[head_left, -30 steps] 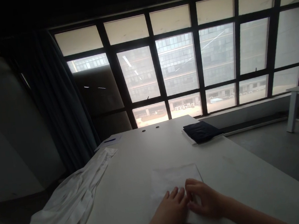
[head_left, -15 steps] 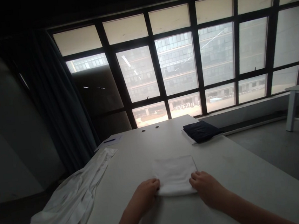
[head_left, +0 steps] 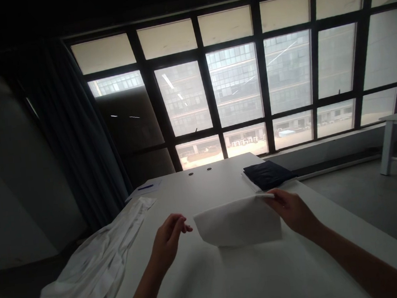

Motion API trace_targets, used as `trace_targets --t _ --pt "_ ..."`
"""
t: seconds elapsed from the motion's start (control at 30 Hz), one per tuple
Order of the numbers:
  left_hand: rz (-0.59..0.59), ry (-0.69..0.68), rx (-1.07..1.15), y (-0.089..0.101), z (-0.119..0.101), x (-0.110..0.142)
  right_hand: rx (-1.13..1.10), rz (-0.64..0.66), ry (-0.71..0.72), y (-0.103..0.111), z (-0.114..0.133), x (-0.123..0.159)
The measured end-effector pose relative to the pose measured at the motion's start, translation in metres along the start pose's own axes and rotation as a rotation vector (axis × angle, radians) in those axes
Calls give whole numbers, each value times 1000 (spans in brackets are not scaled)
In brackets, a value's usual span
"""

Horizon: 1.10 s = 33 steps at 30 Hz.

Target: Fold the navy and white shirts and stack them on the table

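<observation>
Currently, I have a piece of white cloth (head_left: 239,224) raised at a slant over the near part of the desk (head_left: 189,196), between my two hands. My right hand (head_left: 293,211) pinches its far right corner between thumb and fingers. My left hand (head_left: 168,236) sits just beside the cloth's left edge with its fingers loosely bent; it holds nothing and doesn't touch the fabric. I can't tell whether the near edge rests on the desk.

With only one corner gripped, I judge that the layers could slip or sag on the free side. Handling this well calls for a light but firm right pinch that catches every layer, and for the left fingers to take the far left corner at the same height, so the top edge runs level. Gentle sideways tension should then flatten creases without stretching the weave. I'd also mind clearance: the dark folded cloth (head_left: 269,175) lies just beyond the right fingertips, and a sweeping move could nudge it.
</observation>
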State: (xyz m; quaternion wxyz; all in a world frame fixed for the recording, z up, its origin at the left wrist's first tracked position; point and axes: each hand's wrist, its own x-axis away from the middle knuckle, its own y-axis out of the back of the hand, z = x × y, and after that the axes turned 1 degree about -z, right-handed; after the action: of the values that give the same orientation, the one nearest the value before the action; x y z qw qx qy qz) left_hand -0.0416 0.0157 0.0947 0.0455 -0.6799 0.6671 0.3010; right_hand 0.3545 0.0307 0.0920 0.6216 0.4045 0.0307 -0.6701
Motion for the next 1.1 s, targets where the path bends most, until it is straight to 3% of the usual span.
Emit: trace_targets --t 0.1,0.17,0.23,0.37,0.47,0.67,0.77,0.93,1.03,1.1 --pt "202 43 223 -20 -2 12 -107 -51 -24 8 15 3" --pt "301 131 192 -39 -3 21 -138 -92 6 9 22 6" --pt "304 215 166 -57 -3 27 -138 -143 56 10 26 8" --pt "353 224 420 -82 2 29 -109 -248 150 12 29 10" --pt "342 226 531 -89 9 28 -153 -258 192 15 30 12" --pt "337 240 651 -84 12 35 -271 -318 175 19 31 15" --pt "262 246 643 -85 3 37 -314 -352 112 21 33 15" --pt "-6 204 592 -91 -37 34 -353 -442 -104 22 43 9" --pt "-128 213 553 -93 -49 31 -433 -384 -261 14 39 3" --pt "-191 267 482 -94 -37 28 -530 -287 -373 2 21 -2"
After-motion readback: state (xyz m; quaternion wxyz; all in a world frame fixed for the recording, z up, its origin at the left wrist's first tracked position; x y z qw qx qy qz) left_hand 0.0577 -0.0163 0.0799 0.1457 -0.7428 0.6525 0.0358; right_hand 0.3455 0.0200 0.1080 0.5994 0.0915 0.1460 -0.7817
